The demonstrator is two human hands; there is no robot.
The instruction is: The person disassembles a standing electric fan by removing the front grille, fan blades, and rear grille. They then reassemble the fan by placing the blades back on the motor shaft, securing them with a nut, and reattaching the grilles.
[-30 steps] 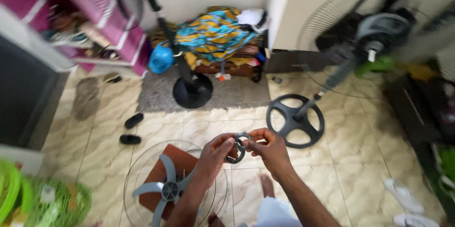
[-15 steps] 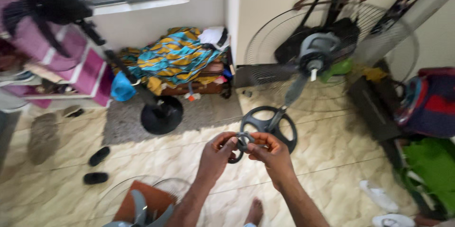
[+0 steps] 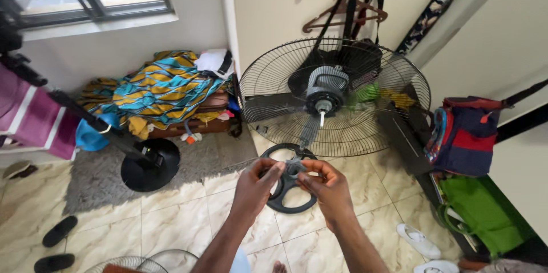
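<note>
The small grey fan nut [image 3: 295,168] sits between our two hands, held above the floor in front of the standing fan's round black base [image 3: 290,184]. Our left hand [image 3: 257,184] pinches it with a closed fingertip grip; our right hand [image 3: 325,184] clenches its other side. Behind stands the wire fan guard [image 3: 394,87] with its grey motor [image 3: 325,87].
</note>
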